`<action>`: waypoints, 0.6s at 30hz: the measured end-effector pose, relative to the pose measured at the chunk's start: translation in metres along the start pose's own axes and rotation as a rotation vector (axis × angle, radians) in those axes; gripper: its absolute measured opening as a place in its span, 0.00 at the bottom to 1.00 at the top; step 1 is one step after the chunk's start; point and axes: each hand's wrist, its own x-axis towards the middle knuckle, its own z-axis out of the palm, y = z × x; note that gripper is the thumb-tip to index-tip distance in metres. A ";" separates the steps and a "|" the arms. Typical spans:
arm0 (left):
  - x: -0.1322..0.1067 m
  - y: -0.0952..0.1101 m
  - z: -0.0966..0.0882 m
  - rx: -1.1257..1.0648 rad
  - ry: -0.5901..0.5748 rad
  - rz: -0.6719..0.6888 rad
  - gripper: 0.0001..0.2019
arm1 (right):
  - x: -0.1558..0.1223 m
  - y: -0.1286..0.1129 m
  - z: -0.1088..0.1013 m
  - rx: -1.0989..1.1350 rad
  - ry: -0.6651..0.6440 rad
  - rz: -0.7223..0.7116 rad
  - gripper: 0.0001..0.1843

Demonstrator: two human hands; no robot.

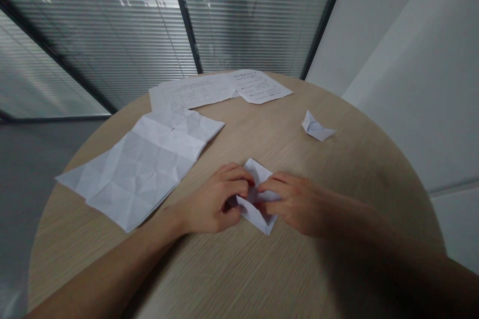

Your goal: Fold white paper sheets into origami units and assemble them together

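Inspection finds a folded white paper (257,215) at the near centre of a round wood-grain surface (284,134), held between both hands with its lower tip against that surface; the left hand (213,199) is curled, its fingers (234,174) bent over the paper's left side in an apparent pinch, with the thumb partly hidden; the right hand (295,204) sits opposite, its fingers (271,184) laid almost flat across the paper's upper face; its thumb is out of sight, so the exact pinch cannot be confirmed; the two hands are close, separated by the paper; the piece is judged light, thin and soft, stiff only along its creases, and prone to slipping or crumpling under heavy pressure; the doubled folded edges are assessed as the soundest place to take hold, using the fingertips rather than the loose points; to the left lies a large creased sheet (138,169) marked by a grid of fold lines; beyond it, printed sheets (220,88) overlap near the far edge; to the right, a small folded paper shape (317,127) sits well apart from the hands; a glass partition with slatted blinds (93,35) stands behind the surface.
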 end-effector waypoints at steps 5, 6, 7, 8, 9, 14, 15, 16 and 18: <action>0.001 -0.004 0.004 0.083 0.012 -0.033 0.04 | -0.008 0.006 -0.017 0.146 -0.055 0.095 0.10; 0.001 -0.004 0.005 0.103 0.013 -0.040 0.05 | -0.009 0.008 -0.019 0.149 -0.063 0.106 0.08; 0.001 -0.005 0.006 0.119 0.012 -0.045 0.06 | -0.009 0.009 -0.020 0.145 -0.068 0.110 0.07; 0.001 -0.006 0.007 0.129 0.016 -0.046 0.07 | -0.009 0.010 -0.019 0.138 -0.069 0.110 0.06; 0.000 -0.006 0.007 0.134 0.023 -0.042 0.07 | -0.009 0.011 -0.019 0.132 -0.064 0.107 0.06; -0.003 -0.007 0.006 0.075 0.015 0.000 0.02 | -0.006 0.007 -0.017 0.156 -0.034 0.058 0.13; -0.003 -0.008 0.005 0.063 0.020 0.002 0.01 | -0.006 0.006 -0.018 0.171 -0.035 0.061 0.13; -0.003 -0.008 0.005 0.057 0.029 0.009 0.03 | -0.007 0.006 -0.018 0.191 -0.037 0.078 0.14; -0.004 -0.007 0.005 0.073 0.030 0.047 0.10 | -0.008 0.008 -0.020 0.232 -0.037 0.138 0.15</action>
